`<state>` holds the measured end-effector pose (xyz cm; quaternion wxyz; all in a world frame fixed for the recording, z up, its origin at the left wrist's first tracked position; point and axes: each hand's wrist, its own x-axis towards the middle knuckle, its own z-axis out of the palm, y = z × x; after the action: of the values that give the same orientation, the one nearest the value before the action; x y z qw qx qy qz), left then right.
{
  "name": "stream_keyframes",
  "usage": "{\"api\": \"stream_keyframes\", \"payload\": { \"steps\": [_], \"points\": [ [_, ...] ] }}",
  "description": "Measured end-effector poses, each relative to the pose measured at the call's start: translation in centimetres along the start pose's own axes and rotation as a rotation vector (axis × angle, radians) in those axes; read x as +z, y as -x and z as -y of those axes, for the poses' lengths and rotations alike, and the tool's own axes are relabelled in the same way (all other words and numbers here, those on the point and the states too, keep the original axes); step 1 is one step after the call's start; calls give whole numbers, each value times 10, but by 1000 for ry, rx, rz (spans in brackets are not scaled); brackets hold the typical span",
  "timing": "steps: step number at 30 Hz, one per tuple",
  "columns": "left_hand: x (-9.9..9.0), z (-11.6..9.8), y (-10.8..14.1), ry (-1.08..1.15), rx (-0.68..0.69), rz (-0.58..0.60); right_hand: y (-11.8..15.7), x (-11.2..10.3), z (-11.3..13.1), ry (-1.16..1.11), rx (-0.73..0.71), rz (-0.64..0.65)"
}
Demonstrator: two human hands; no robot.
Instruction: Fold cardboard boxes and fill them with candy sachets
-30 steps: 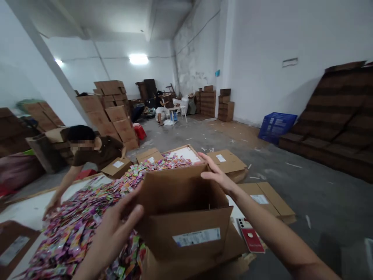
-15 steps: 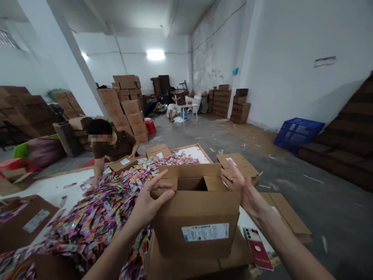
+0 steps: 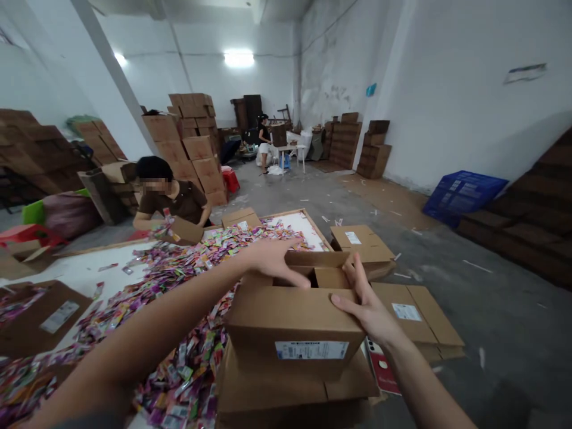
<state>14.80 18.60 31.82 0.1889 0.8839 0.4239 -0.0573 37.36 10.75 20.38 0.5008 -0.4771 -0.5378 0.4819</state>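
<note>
At the bottom centre of the view, a brown cardboard carton sits on flattened cardboard, its top flaps folded partway in around a narrow gap. The step in hand looks like working those flaps. The left hand lies open over the far flap, fingertips resting near the gap, while the right hand clamps the carton's right corner between thumb and fingers, well apart from the left. The next move seems to call for bringing the flaps flat together. What the carton holds is hidden, and the frame cuts off the cardboard beneath it. To the left spreads a heap of colourful sachets; beyond it, a co-worker handles a small carton
</note>
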Motion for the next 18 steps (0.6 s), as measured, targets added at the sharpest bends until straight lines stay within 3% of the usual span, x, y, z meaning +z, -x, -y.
{"api": "stream_keyframes", "payload": {
  "steps": [3,6,11,13,15,18],
  "points": [
    [30,-16,20,-77,102,71,3,-1,-5,-38,59,-46],
    [51,-28,30,-136,21,47,4,-5,-7,-92,72,-15],
    [56,-41,15,-198,23,-15,6,-17,-9,-59,123,-34],
    [51,-41,23,-204,34,-44,8,-20,-6,-4,139,4],
    [40,-29,51,-180,-7,-129,7,-20,1,-13,138,71],
    [28,12,127,-32,-142,-445,-6,-12,21,-82,146,186]
  ]
}}
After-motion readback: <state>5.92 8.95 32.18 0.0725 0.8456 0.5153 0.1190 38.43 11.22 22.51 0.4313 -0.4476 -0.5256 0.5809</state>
